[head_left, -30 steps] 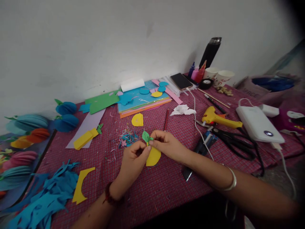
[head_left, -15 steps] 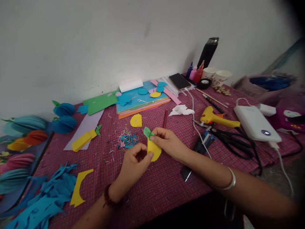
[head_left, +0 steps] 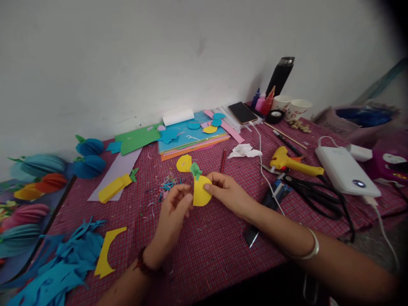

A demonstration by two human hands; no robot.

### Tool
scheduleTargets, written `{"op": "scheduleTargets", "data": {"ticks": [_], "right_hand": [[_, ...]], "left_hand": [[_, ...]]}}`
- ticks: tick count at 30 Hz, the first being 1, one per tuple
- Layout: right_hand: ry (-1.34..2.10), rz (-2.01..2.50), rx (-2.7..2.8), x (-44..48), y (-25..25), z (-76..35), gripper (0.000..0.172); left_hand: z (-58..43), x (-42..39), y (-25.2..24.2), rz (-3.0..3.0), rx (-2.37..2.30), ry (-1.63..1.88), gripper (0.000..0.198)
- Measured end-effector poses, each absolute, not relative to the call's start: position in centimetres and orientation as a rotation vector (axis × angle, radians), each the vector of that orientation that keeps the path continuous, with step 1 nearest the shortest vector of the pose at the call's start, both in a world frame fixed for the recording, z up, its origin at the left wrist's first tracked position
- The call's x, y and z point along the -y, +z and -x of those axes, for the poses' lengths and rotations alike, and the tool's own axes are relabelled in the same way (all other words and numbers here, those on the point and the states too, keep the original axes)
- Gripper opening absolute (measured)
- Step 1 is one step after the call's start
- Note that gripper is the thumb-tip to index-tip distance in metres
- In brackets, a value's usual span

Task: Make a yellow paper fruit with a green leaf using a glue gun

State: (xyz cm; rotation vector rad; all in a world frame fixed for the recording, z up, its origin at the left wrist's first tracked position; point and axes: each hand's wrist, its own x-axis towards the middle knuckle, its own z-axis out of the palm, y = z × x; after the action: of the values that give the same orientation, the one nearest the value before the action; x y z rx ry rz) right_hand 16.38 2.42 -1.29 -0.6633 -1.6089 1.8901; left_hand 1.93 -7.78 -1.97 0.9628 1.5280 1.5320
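Observation:
My right hand (head_left: pixel 228 193) pinches a yellow paper fruit shape (head_left: pixel 201 191) by its right edge and holds it upright above the red checked cloth (head_left: pixel 210 250). A small green paper leaf (head_left: pixel 195 170) sticks up from its top. My left hand (head_left: pixel 174 208) is just left of the yellow piece, fingers curled, thumb and forefinger close to its left edge; I cannot see that it grips anything. A second yellow paper piece (head_left: pixel 184 163) lies on the cloth just behind.
A stack of coloured paper sheets (head_left: pixel 191 136) lies at the back by the wall. To the right lie a yellow glue gun (head_left: pixel 291 161), black scissors (head_left: pixel 314 191), a white power bank (head_left: pixel 346 170), a phone (head_left: pixel 242 112) and cups (head_left: pixel 298 108). Blue paper scraps (head_left: pixel 60 263) and folded paper fruits (head_left: pixel 87 155) fill the left.
My right hand has turned the yellow piece upright and lifted it a little toward the wall. My left hand has come off it and loosened.

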Motion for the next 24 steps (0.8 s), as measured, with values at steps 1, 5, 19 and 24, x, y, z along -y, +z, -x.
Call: {"op": "scheduleTargets", "data": {"ticks": [1, 5, 19, 24], "right_hand": [[1.873, 0.678, 1.609, -2.5, -1.4, -16.4, 0.022], [1.797, 0.714, 1.664, -2.8, -1.7, -16.4, 0.019], [1.536, 0.701, 2.061, -1.8, -1.2, -16.9, 0.011], [1.622, 0.677, 2.064, -1.5, -1.1, -16.8, 0.012]], "left_hand": [[-1.5, 7.7, -1.9, -0.912, -1.541, 1.585, 0.021], [0.0, 7.1, -1.5, -0.786, -1.621, 1.704, 0.017], [-0.2, 7.6, -0.3, -1.401, -1.747, 1.496, 0.020], [-0.5, 7.4, -0.4, -1.382, -1.806, 1.462, 0.012]]}}
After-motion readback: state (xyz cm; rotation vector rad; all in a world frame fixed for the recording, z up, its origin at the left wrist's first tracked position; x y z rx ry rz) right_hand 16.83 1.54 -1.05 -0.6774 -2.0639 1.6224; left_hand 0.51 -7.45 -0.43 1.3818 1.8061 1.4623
